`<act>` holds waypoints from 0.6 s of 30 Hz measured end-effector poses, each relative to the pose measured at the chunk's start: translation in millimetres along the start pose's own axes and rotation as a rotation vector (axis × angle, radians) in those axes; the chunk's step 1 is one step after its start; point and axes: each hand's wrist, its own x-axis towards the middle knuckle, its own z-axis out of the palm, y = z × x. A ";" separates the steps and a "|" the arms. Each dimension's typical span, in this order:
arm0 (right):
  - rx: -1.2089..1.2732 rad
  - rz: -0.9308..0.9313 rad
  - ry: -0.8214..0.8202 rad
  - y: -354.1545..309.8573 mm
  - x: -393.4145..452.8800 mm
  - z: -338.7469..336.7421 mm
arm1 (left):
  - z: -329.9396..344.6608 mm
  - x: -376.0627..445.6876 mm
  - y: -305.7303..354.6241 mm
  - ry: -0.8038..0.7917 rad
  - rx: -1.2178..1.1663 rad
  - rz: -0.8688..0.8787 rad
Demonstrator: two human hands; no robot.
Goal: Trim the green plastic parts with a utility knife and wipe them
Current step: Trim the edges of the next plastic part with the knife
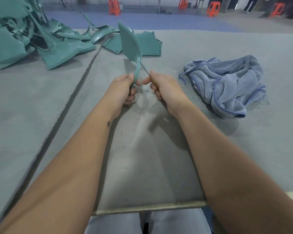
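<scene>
A curved green plastic part (pixel 129 43) stands up in the air over the middle of the table (pixel 41 102). Its wide, pointy end is on top. Its thin strip end bends down into the left hand (pixel 123 86). The left hand pinches that thin strip between the thumb and the curled fingers.

The right hand (pixel 161 86) is just beside the left one. Its fingers are curled around the utility knife (pixel 145 69). Only the thin gray blade end sticks out past the hand. The blade points up and to the left, and its tip touches the edge of the green part, where the wide piece meets the thin strip. The two hands are close but do not touch.

Thin green shavings (pixel 149 105) lie on the gray table cover under the hands.

To the right, well apart from the hands, a blue cloth (pixel 227 85) lies all bunched up on the table. It has a darker blue edge.

At the far left is a big messy pile of green plastic parts (pixel 24 38). One flat green piece (pixel 149 46) lies behind the part held up.

A dark line (pixel 71 102) runs across the table cover on the left.

Far away, past the table, there are orange stools (pixel 114 6) on the floor.

At the bottom, the person's light pants (pixel 147 223) show under the table edge.
</scene>
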 end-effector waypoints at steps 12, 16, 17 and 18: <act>-0.055 -0.069 -0.174 2.2 -12.4 5.4 | -0.9 -4.7 0.4 -0.062 -0.152 -0.054; -0.066 -0.052 -0.172 2.4 -11.2 5.5 | -1.3 -3.5 -2.6 -0.150 -0.081 -0.009; -0.052 -0.047 -0.170 2.4 -10.4 5.1 | -2.0 -3.3 -2.9 -0.187 -0.093 0.004; -0.040 -0.047 -0.165 2.6 -9.3 4.4 | -2.8 -2.9 -2.9 -0.218 -0.100 0.017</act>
